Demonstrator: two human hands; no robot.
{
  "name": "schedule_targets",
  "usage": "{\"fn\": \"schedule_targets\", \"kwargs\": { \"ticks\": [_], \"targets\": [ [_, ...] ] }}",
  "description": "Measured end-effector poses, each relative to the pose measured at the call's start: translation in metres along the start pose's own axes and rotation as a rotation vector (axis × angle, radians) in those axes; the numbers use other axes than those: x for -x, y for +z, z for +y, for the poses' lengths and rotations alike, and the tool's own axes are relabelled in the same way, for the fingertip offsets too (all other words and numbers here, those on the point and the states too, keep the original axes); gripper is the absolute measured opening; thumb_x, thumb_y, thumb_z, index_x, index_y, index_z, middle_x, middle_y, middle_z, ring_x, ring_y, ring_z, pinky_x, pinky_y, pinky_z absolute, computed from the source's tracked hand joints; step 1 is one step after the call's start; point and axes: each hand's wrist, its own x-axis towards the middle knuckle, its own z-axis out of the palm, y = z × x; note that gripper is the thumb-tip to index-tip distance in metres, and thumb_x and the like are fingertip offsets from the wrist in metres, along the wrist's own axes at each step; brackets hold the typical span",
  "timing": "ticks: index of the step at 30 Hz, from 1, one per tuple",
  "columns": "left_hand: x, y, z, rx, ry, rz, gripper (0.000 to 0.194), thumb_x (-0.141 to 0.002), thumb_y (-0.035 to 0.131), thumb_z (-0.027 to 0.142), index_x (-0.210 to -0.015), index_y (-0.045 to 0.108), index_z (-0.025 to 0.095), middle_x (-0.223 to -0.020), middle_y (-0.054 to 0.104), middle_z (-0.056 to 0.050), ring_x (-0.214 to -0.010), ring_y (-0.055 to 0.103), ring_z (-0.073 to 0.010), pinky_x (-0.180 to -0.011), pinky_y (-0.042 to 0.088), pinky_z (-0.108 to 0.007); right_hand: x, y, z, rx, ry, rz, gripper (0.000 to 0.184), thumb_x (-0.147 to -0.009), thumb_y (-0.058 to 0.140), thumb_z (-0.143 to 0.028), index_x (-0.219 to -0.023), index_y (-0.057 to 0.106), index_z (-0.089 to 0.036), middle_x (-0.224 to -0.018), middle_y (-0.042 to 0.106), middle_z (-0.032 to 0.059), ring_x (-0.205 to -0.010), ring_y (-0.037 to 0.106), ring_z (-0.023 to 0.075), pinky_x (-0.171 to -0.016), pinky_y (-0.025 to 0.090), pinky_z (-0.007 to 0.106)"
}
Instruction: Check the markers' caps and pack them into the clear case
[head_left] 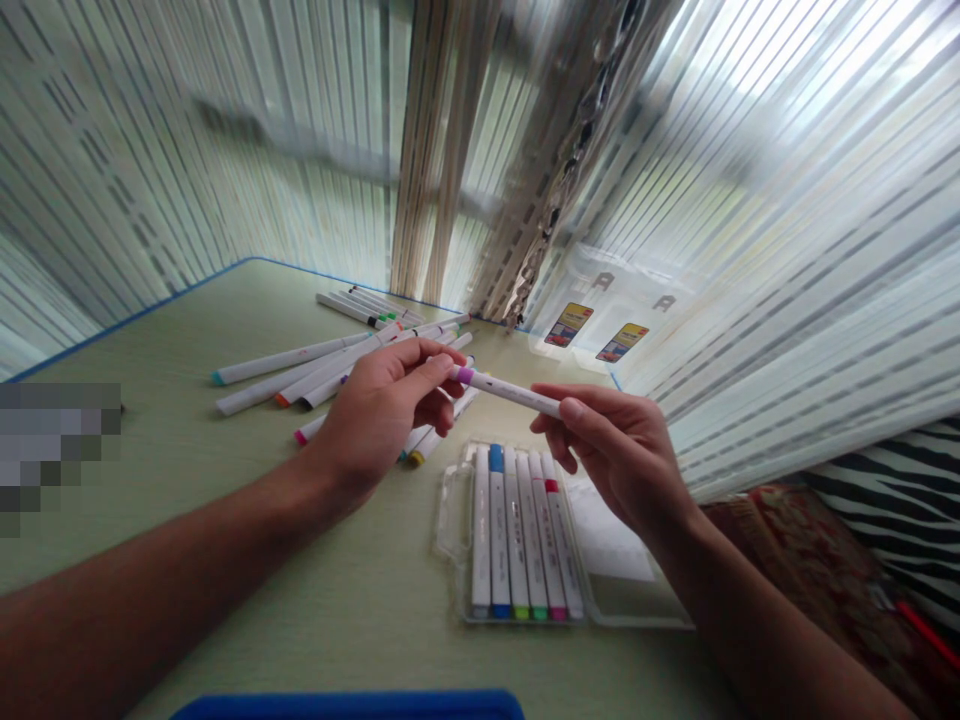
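Observation:
A white marker with a purple band (510, 390) is held crosswise between my two hands, above the table. My left hand (397, 400) pinches its purple end with thumb and fingers. At the other end, my right hand (615, 430) grips the white barrel between thumb and forefinger. Below the hands lies an open clear plastic case (454, 510), with several white markers (517, 540) side by side in it, showing blue, green and pink ends. Behind my left hand is a loose pile of white markers (322, 370) with coloured tips, partly covered by that hand.
The pale green table (187, 450) has a blue edge. Two clear packages with colourful labels (592, 335) stand at the back right by the striped curtains (315, 150). A blue edge (352, 705) shows at the bottom, and a zebra-patterned cloth (892, 490) at the right.

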Motion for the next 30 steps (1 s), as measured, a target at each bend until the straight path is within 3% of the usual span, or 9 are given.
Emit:
{"fn": "schedule_targets", "kwargs": {
  "ticks": [4,11,20,25,30],
  "targets": [
    [0.001,0.000,0.002,0.033,-0.013,0.011,0.010,-0.088,0.061,0.019,-0.087,0.068,0.012,-0.072,0.064,-0.002,-0.051,0.058,-0.0101,-0.051,0.046,-0.022,-0.001,0.000,-0.002,-0.099,0.015,-0.002,0.020,-0.090,0.066,-0.026,-0.105,0.080,-0.023,-0.083,0.076,0.0069,-0.057,0.058,0.0117,-0.046,0.043,0.024],
    [0.003,0.000,0.002,0.089,-0.018,0.009,0.017,-0.092,0.055,0.018,-0.094,0.069,0.008,-0.073,0.067,-0.005,-0.050,0.060,-0.0112,-0.051,0.047,-0.023,-0.001,0.001,-0.004,-0.077,0.009,0.078,0.020,-0.087,0.066,-0.028,-0.100,0.080,-0.021,-0.080,0.076,0.0070,-0.054,0.056,0.0129,-0.044,0.043,0.025],
    [0.013,0.000,0.005,0.092,0.045,-0.237,0.025,-0.095,0.056,0.022,-0.110,0.071,0.009,-0.088,0.072,-0.009,-0.056,0.062,-0.0109,-0.055,0.049,-0.023,-0.010,-0.001,-0.003,-0.144,0.051,0.314,0.015,-0.085,0.065,-0.025,-0.088,0.076,-0.016,-0.067,0.070,0.0040,-0.047,0.053,0.0095,-0.040,0.038,0.020],
    [0.018,0.002,0.005,-0.043,0.147,-0.335,0.028,-0.093,0.064,0.022,-0.119,0.072,0.015,-0.095,0.074,-0.008,-0.058,0.062,-0.0092,-0.058,0.052,-0.023,-0.015,-0.005,0.001,-0.237,0.110,0.325,0.013,-0.084,0.066,-0.023,-0.087,0.075,-0.013,-0.064,0.066,0.0022,-0.045,0.052,0.0079,-0.039,0.038,0.017],
    [0.022,0.004,0.005,-0.122,0.165,-0.383,0.034,-0.090,0.069,0.019,-0.123,0.072,0.017,-0.098,0.077,-0.010,-0.058,0.063,-0.0080,-0.059,0.054,-0.022,-0.014,-0.004,0.001,-0.297,0.130,0.323,0.013,-0.083,0.068,-0.022,-0.085,0.075,-0.011,-0.060,0.063,0.0011,-0.045,0.053,0.0080,-0.039,0.039,0.016]
  ]
}}
